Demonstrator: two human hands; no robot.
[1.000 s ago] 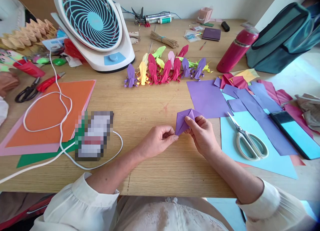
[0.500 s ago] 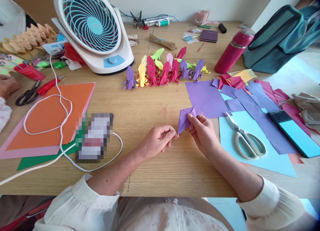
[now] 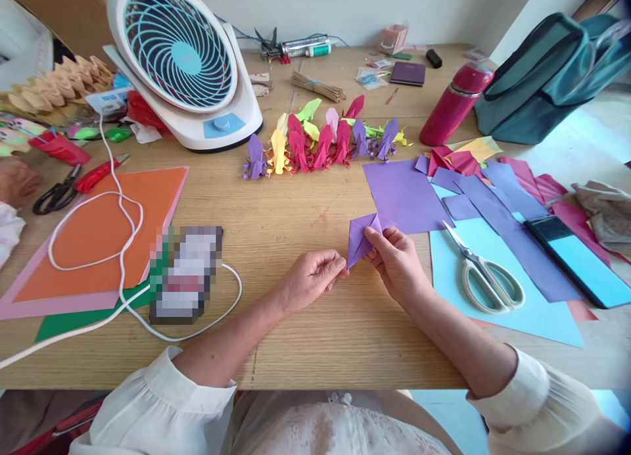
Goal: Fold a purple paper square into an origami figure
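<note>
Though cluttered, table (image 3: 290, 212) beside wall (image 3: 434, 11)

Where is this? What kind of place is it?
Probably a craft table, maybe at home or in a workshop: there are colourful folded paper figures, scissors, and a right hand holding folded purple paper.

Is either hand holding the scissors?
No, the scissors lie on the light blue sheet, apart from the left hand and right hand.
</note>
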